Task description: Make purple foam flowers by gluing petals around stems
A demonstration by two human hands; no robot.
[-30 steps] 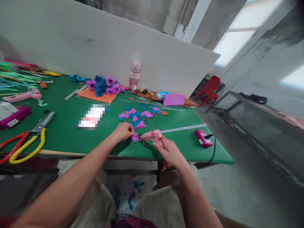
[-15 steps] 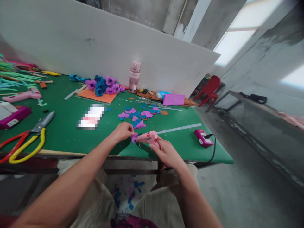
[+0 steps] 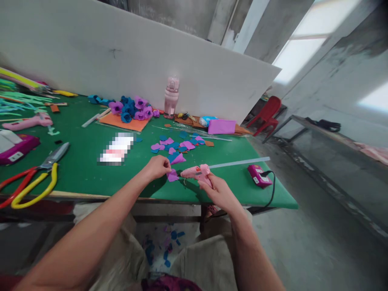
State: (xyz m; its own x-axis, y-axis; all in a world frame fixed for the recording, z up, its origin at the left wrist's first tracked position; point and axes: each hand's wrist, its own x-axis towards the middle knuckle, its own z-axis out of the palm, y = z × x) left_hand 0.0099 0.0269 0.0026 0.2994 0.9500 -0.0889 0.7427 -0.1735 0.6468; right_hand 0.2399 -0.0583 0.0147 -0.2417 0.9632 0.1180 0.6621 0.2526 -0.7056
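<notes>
Purple paper petal (image 3: 172,175) lies on the green table (image 3: 81,165), its upper left edge pinched in the left hand (image 3: 159,166), the nearer of the two. Just right of the petal is one pink glue gun (image 3: 194,172), its body lying roughly sideways with the nozzle aimed at the petal; whether the tip touches is too small to tell. One clear glue stick (image 3: 239,162) continues that axis rightward. The right hand (image 3: 220,190), apart from the left and farther from the petal, wraps the gun's handle. Beyond the petal lie one folded purple piece (image 3: 178,159) and scattered cut pieces (image 3: 188,145), too overlapped to count. Well left of it is a second glue gun (image 3: 27,122); well right, one magenta box (image 3: 260,176); far beyond, one bottle (image 3: 171,98).
</notes>
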